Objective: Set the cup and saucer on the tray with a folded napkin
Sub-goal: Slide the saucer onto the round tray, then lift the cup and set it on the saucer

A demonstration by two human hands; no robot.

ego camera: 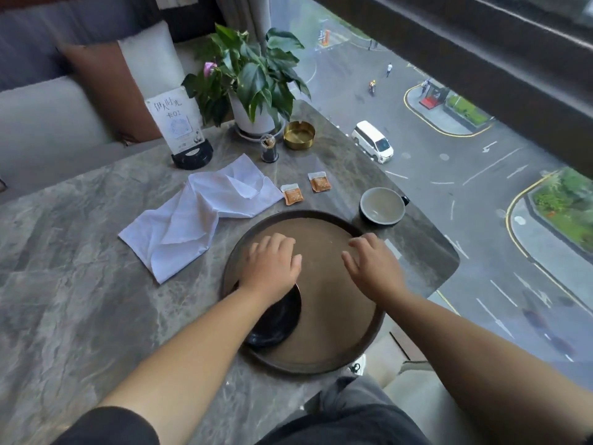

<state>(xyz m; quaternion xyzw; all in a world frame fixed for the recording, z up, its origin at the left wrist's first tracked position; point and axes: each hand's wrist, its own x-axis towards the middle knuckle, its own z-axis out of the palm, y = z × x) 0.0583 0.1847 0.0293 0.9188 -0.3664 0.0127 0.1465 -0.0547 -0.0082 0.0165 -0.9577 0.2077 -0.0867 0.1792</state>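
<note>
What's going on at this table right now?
A person is setting up a round tray on a marble table. The left hand rests over a dark saucer already on the tray, while the right hand hovers open above the tray. The cup sits off the tray, and the white napkin lies crumpled, not yet folded.

Table clutter by your window

You've got a potted plant (253, 81) at the far edge, a brass ashtray (299, 134) just beside it, a little toothpick holder (269, 150) in front, a sign stand (187, 136) off to the left, and two orange sachets (305, 187) lying near each other on the marble table (80, 252).
</note>
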